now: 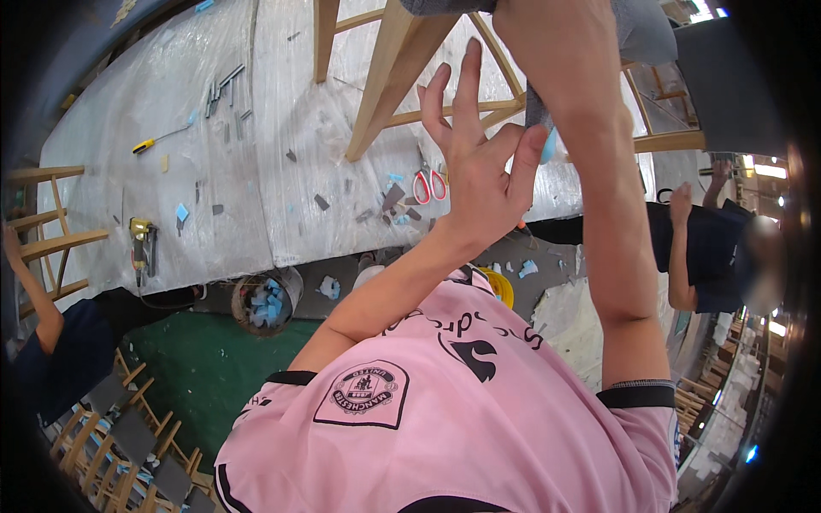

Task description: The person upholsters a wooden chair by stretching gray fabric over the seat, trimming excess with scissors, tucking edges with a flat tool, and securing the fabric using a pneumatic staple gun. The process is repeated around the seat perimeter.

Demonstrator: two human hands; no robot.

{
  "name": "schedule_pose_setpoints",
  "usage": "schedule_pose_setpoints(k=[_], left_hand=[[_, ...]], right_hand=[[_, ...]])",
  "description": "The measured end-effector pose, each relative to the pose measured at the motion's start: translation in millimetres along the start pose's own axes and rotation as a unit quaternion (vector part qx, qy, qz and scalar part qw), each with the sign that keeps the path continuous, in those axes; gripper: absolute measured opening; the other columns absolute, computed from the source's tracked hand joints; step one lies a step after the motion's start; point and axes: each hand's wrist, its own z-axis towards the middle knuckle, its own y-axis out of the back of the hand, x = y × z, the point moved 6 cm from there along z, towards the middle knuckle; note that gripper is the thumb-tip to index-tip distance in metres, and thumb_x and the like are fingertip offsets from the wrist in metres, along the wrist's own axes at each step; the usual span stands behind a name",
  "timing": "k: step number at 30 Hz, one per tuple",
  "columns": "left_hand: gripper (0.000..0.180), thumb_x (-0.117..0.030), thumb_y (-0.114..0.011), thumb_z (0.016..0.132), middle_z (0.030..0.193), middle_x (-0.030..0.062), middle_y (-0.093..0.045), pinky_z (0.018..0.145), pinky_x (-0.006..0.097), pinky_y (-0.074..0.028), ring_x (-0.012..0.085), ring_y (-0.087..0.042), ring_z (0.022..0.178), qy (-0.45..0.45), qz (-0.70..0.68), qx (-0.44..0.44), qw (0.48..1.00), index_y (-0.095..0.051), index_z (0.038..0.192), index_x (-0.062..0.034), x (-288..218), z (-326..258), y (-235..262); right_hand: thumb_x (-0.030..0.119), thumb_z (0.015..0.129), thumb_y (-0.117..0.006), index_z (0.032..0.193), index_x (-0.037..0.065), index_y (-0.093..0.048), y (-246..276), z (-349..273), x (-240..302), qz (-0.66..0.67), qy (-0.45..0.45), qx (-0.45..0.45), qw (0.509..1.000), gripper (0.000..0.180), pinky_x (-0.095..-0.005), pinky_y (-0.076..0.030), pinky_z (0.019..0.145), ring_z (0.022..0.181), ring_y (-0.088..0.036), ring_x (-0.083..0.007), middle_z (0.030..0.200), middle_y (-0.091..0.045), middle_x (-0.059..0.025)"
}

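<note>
A wooden chair frame with grey upholstery fabric stands at the top of the view, on a table wrapped in plastic film. My left hand is in front of its legs. Its thumb and bent index finger close on a hanging edge of the grey fabric, while the other fingers stretch upward. Just beside the thumb shows a small light blue piece, partly hidden. My right arm reaches up past it, and my right hand is at the upholstery, its fingers out of the picture.
Red-handled scissors, a yellow-handled screwdriver, a staple gun and grey strips lie on the table among scraps. A scrap bucket and yellow tub stand below. Co-workers are on both sides.
</note>
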Motion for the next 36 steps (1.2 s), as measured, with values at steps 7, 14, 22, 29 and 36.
schedule_pose_setpoints(k=[7,14,22,29,36], left_hand=[[0.033,-0.024,-0.069,0.096,0.168,0.0318,-0.018,0.117,0.071,-0.005,0.0578,-0.007,0.152,-0.006,0.061,-0.041,0.997,-0.071,0.072,-0.0024,46.3,-6.4,8.4],[0.038,-0.024,-0.070,0.097,0.164,0.0379,-0.019,0.121,0.059,-0.022,0.0587,-0.022,0.150,-0.012,0.011,-0.016,1.000,-0.067,0.070,0.0027,69.3,2.7,12.9],[0.030,-0.016,-0.073,0.091,0.157,0.0446,-0.027,0.117,0.050,-0.033,0.0554,-0.038,0.144,-0.023,0.065,-0.007,0.998,-0.067,0.070,0.0039,68.8,9.9,22.9],[0.024,-0.017,-0.073,0.090,0.155,0.0432,-0.033,0.088,0.039,-0.055,0.0428,-0.068,0.117,-0.019,0.089,-0.008,0.996,-0.072,0.075,0.0021,69.3,16.6,24.7],[0.037,-0.022,-0.069,0.096,0.157,0.0401,-0.034,0.089,0.036,-0.054,0.0368,-0.069,0.115,0.033,0.069,0.022,0.997,-0.066,0.070,0.0039,68.1,9.6,23.5]], right_hand=[[0.005,0.080,-0.063,0.147,-0.017,-0.032,-3.0,-11.9,-4.2,0.068,-0.001,0.033,0.997,0.078,-0.0542,-0.019,0.125,0.147,-0.030,-0.0500,0.153,-0.035,-0.0366],[0.015,0.095,-0.059,0.151,0.000,-0.044,53.2,24.6,-77.2,0.364,-0.096,0.105,0.920,0.059,-0.0475,-0.039,0.116,0.135,-0.053,-0.0379,0.139,-0.058,-0.0292],[0.019,0.104,-0.045,0.140,0.003,-0.059,-7.2,52.2,-68.7,0.156,-0.010,0.077,0.985,0.041,-0.0467,-0.045,0.110,0.128,-0.060,-0.0366,0.133,-0.065,-0.0246],[0.017,0.103,-0.048,0.131,0.003,-0.066,-10.3,34.0,-75.2,0.304,0.076,-0.065,0.947,0.036,-0.0455,-0.046,0.108,0.127,-0.061,-0.0345,0.136,-0.063,-0.0239],[0.061,0.109,-0.025,0.135,0.019,-0.069,-44.0,-14.4,-278.2,0.175,-0.227,-0.033,0.958,0.067,-0.0483,-0.031,0.120,0.143,-0.047,-0.0366,0.144,-0.061,-0.0170]])
